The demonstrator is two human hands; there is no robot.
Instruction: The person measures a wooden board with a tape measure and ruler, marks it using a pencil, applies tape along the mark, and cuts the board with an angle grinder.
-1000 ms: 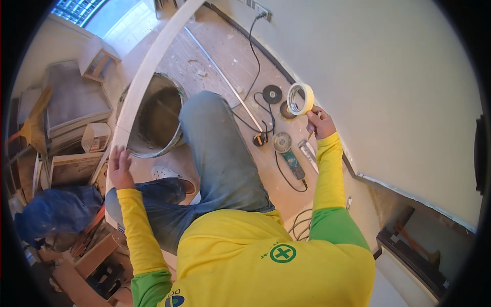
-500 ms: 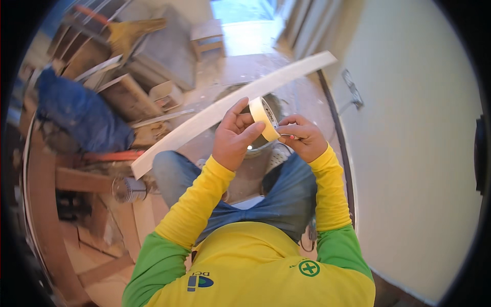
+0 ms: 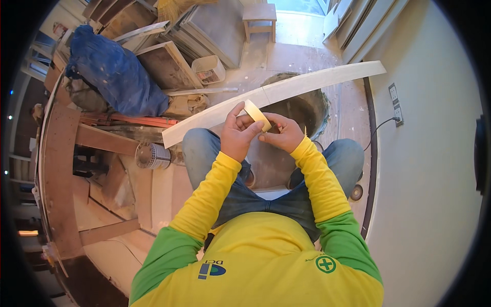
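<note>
My left hand (image 3: 237, 137) is closed around a roll of pale yellow masking tape (image 3: 259, 115), thumb on its near side. At the roll's right edge, my right hand (image 3: 284, 133) has its thumb and fingers pinched together against the tape; whether they hold a loose end is hidden. A thin pointed thing sticks up beside the right wrist, too small to name. Just beyond both hands, a long pale board (image 3: 302, 80) slants across a round, dirty tub (image 3: 323, 110). Both hands are above my knees.
To the left are a blue sack (image 3: 110, 71), a white plastic container (image 3: 209, 69), a can (image 3: 152, 155) and a wooden frame (image 3: 59, 179). A small stool (image 3: 259, 20) stands far off. At right, a cord plugs into a wall outlet (image 3: 398, 111).
My right hand has come in closer against the tape roll, and the roll has turned in my left hand. The view has shifted, so the surroundings sit farther right and higher.
</note>
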